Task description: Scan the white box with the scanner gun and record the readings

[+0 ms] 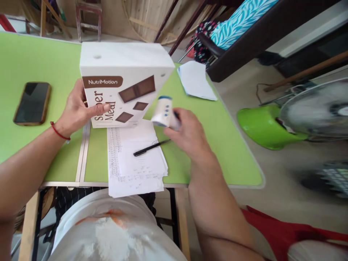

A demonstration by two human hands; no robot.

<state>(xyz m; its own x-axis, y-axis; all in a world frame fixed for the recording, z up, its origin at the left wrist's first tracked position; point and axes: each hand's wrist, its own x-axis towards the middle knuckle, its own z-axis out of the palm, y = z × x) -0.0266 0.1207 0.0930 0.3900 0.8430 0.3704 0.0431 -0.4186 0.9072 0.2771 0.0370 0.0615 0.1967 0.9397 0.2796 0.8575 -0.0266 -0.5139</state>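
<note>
My left hand (78, 105) grips a white NutriMotion box (103, 98) by its left side, thumb across the printed front. The box is tilted above the table, showing brown bar pictures and "Super Meal" lettering. In my right hand (189, 130) is a white handheld device (164, 112) with a blue end and several blue dots; it is slightly blurred, and its exact kind is unclear. Its blue end points up, close to the right side of the box. Below them lie handwritten paper sheets (141, 166) with a black pen (150, 148) on top.
A phone (32, 103) lies at the left of the green table (223, 152). Folded white paper (196, 80) rests near the far right edge. Beyond the table stand a fan (312, 108), a green stool (268, 127) and a small wooden stool (88, 18).
</note>
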